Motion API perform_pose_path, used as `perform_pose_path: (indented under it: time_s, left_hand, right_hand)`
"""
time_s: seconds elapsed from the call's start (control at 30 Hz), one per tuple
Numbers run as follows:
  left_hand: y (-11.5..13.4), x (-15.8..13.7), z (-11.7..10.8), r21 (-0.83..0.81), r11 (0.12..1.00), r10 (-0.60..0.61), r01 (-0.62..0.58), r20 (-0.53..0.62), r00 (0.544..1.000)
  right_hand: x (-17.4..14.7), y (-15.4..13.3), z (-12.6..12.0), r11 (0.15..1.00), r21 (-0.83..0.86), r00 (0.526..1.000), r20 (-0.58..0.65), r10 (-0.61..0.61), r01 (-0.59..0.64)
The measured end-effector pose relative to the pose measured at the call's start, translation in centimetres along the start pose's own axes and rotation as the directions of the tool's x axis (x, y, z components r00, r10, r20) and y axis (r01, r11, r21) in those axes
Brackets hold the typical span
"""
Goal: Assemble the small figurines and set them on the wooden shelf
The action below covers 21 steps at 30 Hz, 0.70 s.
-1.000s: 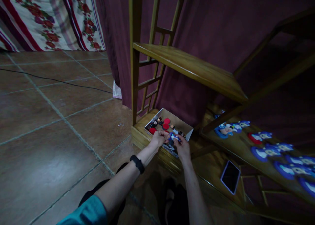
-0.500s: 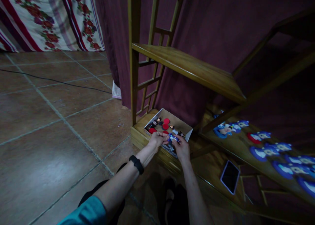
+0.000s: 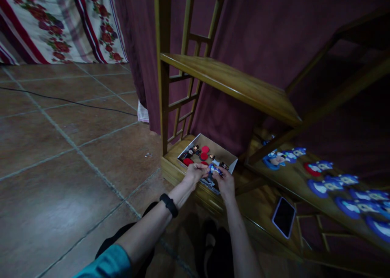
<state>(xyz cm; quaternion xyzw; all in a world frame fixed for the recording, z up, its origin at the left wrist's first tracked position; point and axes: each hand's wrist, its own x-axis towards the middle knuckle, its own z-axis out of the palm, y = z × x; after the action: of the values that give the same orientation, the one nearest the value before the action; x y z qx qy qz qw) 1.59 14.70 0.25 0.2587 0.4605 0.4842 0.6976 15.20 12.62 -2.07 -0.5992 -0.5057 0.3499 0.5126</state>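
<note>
Fingers of the left hand and right hand are closed on a small blue-and-white figure between them, much as in both earlier frames. The figure is held just above the near side of an open box, which stands on the low wooden shelf with red discs and dark-clad figures inside. The main change is in the view: the shelving, box and phone now sit slightly farther left in it.

Both forearms reach forward from the bottom edge, the left slanting in to the right with a black wristband, the right rising more steeply. The hands nearly meet, thumbs and fingertips turned inward around the figure.
</note>
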Motion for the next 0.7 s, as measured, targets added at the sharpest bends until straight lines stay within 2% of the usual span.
perform_pose_path:
  time_s: [0.37,0.53,0.7]
  left_hand:
    - [-0.1,-0.2,-0.5,-0.044,0.995,-0.092,0.092,0.018,0.996]
    - [-0.4,0.2,-0.6,0.018,0.995,-0.094,0.094,0.014,0.995]
    - [0.0,0.4,-0.8,0.054,0.992,-0.118,0.117,0.003,0.993]
  right_hand:
    - [-0.3,-1.4,-0.6,0.983,-0.127,0.99,0.055,-0.127,0.133]
    - [-0.4,-1.4,-0.7,0.965,-0.204,0.984,0.104,-0.148,0.166]
    - [-0.6,-1.6,0.1,0.966,-0.175,0.98,0.104,-0.172,0.188]
